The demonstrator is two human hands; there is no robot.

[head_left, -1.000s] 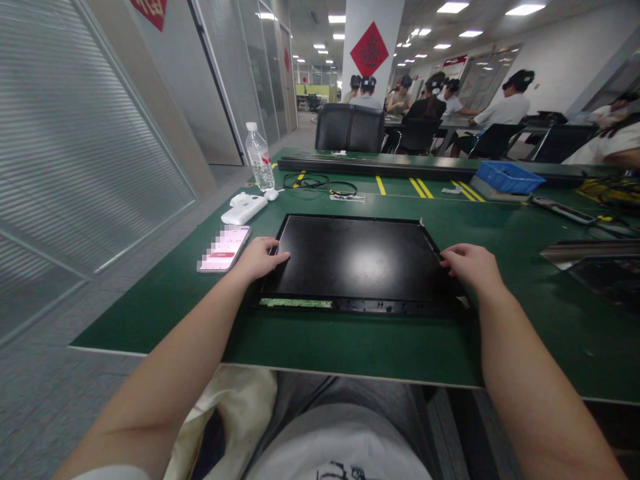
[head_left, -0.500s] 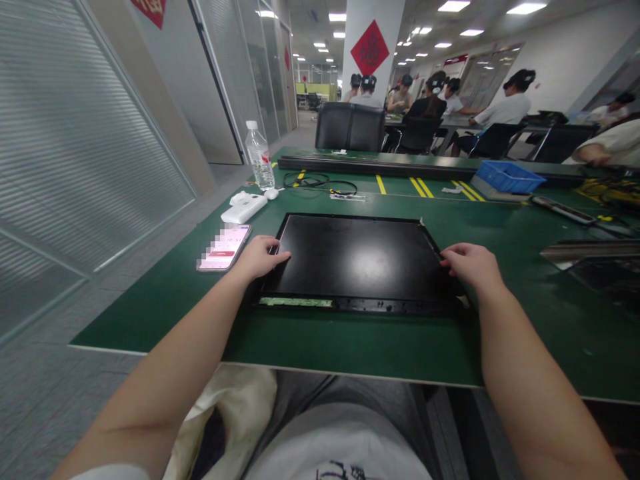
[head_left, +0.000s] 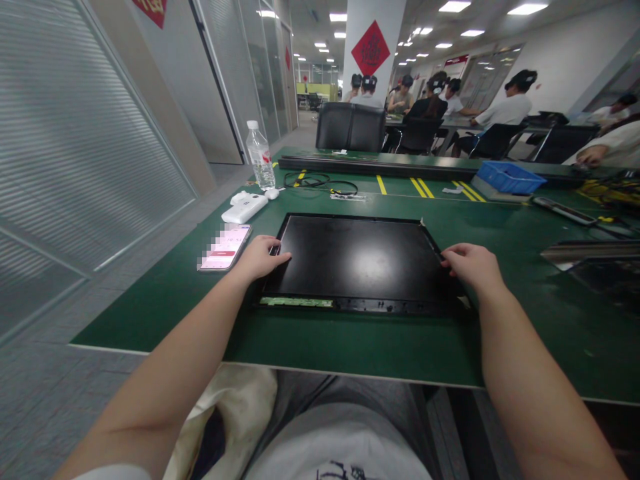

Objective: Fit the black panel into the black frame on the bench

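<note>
A black LCD screen panel [head_left: 360,260] lies face up on the green table [head_left: 350,347]. Along its near edge runs a narrow green circuit board strip [head_left: 296,303], on the left half. My left hand [head_left: 264,257] grips the panel's left edge, thumb on top and fingers at the side. At the right edge, my right hand [head_left: 467,263] has its thumb and fingers closed on the frame. Fingertips under both edges are partly hidden. Small pieces of tape stick out at the panel's right corners.
Left of the panel are a lit phone [head_left: 226,247], a white device [head_left: 245,208] and a water bottle [head_left: 260,157]. Behind it lie a black cable [head_left: 320,181] and a long dark bar [head_left: 400,165]. A blue bin [head_left: 510,179] stands back right, near another person's hand [head_left: 593,155].
Both my hands and the panel stay where they were. At the far right, the other person's hand has shifted slightly.
</note>
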